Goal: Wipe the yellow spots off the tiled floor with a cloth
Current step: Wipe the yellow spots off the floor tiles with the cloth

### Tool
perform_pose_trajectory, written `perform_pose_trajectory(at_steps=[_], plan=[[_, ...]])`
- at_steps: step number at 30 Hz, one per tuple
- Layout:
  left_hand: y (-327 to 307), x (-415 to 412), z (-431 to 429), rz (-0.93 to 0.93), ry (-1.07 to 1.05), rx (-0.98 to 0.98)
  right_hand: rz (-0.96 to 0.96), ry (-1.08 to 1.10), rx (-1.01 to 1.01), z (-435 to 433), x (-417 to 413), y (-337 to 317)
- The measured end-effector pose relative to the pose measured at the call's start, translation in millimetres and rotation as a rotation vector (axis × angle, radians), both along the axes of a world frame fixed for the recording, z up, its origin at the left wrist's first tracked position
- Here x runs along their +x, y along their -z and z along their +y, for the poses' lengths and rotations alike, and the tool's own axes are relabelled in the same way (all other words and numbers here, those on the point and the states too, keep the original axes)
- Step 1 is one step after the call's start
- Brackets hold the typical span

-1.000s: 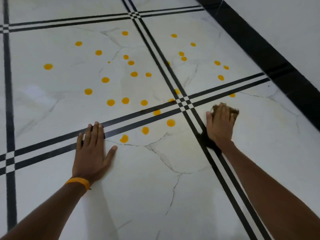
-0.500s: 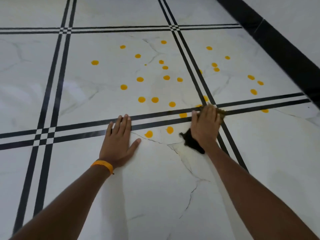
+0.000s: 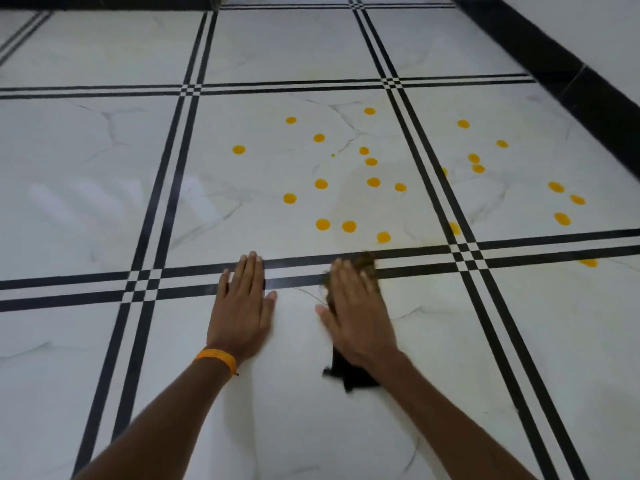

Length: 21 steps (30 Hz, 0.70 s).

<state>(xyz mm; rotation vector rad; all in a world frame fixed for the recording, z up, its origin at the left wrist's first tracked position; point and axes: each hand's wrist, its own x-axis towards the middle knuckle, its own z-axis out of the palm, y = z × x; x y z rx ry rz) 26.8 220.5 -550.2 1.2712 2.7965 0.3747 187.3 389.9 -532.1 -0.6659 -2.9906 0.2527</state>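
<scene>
My left hand (image 3: 242, 306) lies flat on the floor (image 3: 104, 202), my right hand (image 3: 356, 313) presses the cloth (image 3: 349, 375) with straight fingers, and the nearest yellow spots (image 3: 383, 237) lie just above it.

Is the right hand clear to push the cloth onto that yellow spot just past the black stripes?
Probably yes: right hand presses the cloth just short of the spot, only bare floor between.

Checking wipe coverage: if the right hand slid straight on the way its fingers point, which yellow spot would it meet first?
Probably the round yellow spot just beyond the black floor stripes, or its right-hand neighbour; the right hand, pressing the dark cloth, points roughly between them.
</scene>
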Motion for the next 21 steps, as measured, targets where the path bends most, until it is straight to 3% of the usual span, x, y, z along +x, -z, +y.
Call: perform_pose_trajectory(at_steps=[3, 7, 9, 13, 15, 18, 21], plan=[[-2, 1, 0, -0.014, -0.004, -0.005, 0.010, -0.194, -0.013, 4, 42, -3], [1, -1, 1, -0.018, -0.001, 0.006, -0.019, 0.167, -0.018, 66, 12, 2], [1, -1, 1, -0.020, 0.004, 0.011, 0.025, 0.179, -0.004, 41, -28, 1], [1, -2, 0, -0.015, 0.002, -0.004, -0.023, -0.333, -0.011, -44, -2, -3], [0, -2, -1, -0.031, 0.002, -0.008, -0.028, -0.385, -0.049, -26, 42, -8], [1, -1, 0, -0.024, -0.003, -0.003, -0.024, -0.057, -0.004, 47, 68, 0], [2, -1, 0, -0.023, 0.009, 0.008, -0.009, 0.238, -0.013, 55, 19, -1]])
